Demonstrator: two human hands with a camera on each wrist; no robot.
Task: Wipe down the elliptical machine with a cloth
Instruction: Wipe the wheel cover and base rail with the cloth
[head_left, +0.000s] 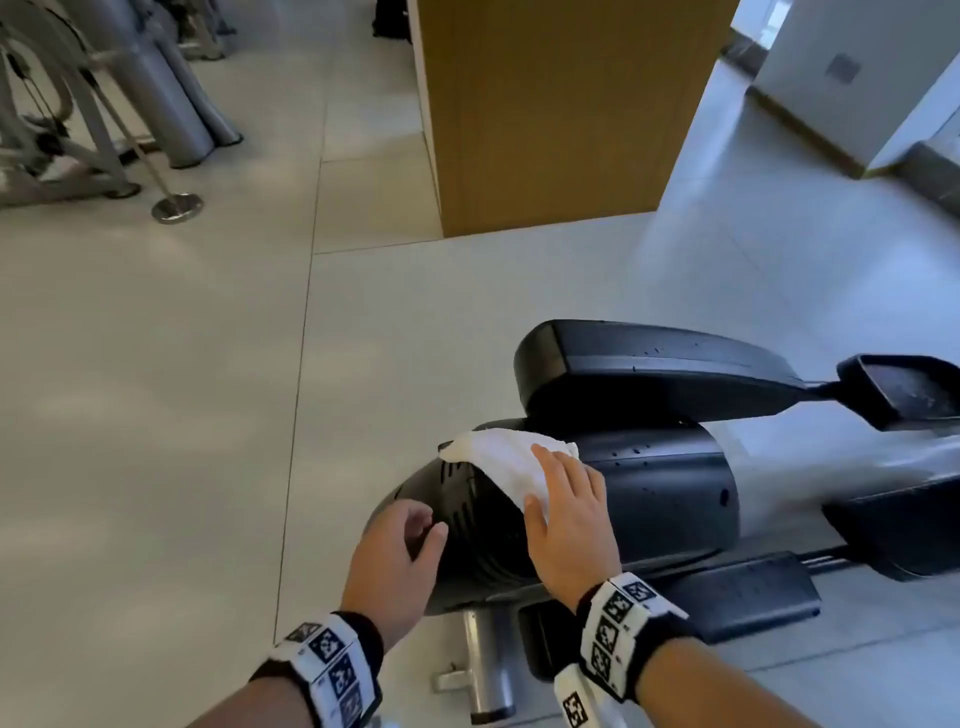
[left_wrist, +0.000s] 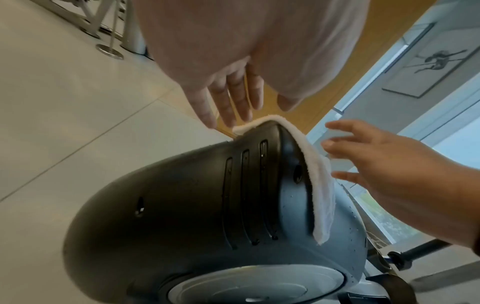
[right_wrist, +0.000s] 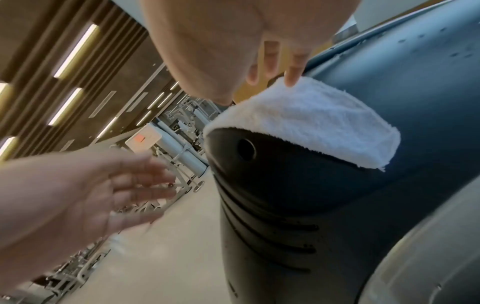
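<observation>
The elliptical machine's black housing (head_left: 649, 493) fills the lower right of the head view, with slotted vents on its rounded end (left_wrist: 233, 195). A white cloth (head_left: 498, 457) lies draped over the top of that end (right_wrist: 311, 121). My right hand (head_left: 561, 499) lies flat over the cloth with straight, spread fingers; one fingertip (right_wrist: 291, 81) touches the cloth's upper edge. My left hand (head_left: 415, 530) hovers beside the vented side, fingers relaxed and holding nothing; in the left wrist view its fingers (left_wrist: 233, 98) point down at the cloth's edge.
A black arm cover (head_left: 649, 369) and a foot pedal (head_left: 904, 389) lie behind the housing. A wooden pillar (head_left: 545, 114) stands beyond. Grey gym machines (head_left: 78, 104) and a stanchion base (head_left: 176, 208) are at the upper left. Pale tiled floor (head_left: 156, 389) spreads to the left.
</observation>
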